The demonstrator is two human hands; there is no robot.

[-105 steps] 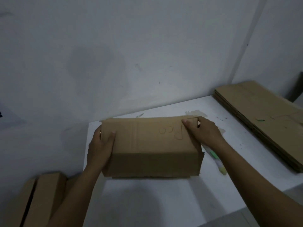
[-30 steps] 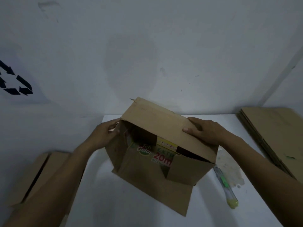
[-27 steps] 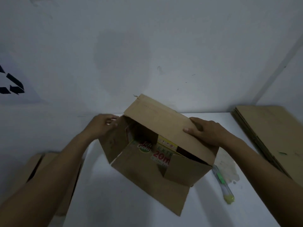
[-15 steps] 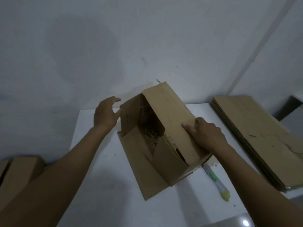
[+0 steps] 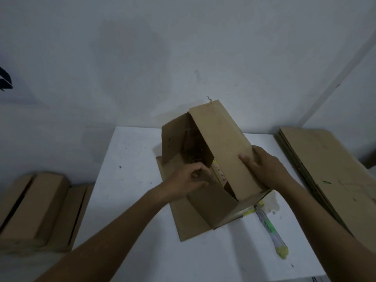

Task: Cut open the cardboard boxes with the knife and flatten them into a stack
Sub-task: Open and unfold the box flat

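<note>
Cardboard is filling the middle of the view: a brown cardboard box is standing open on the white table, turned at an angle, with its far end close to the pale wall. One long flap is lying flat on the tabletop towards the person, and printed packaging in yellow is showing inside the opening.

The left hand is reaching in from the near side, its fingers curling round the top edge of the near end flap and pinching it. The right hand is holding the long upper panel of the box, with the thumb lying on the panel's face and the fingers wrapping over its right edge.

A knife with a green and yellow handle is lying on the table just right of the box, with neither hand touching it; its far end is passing under the box's near right corner.

On the right side of the table, well apart from the box, a stack of flattened cardboard is lying flat. Lower left, beside the table and below its level, two closed boxes are sitting side by side. A black printed mark is showing at the wall's left edge.
</note>
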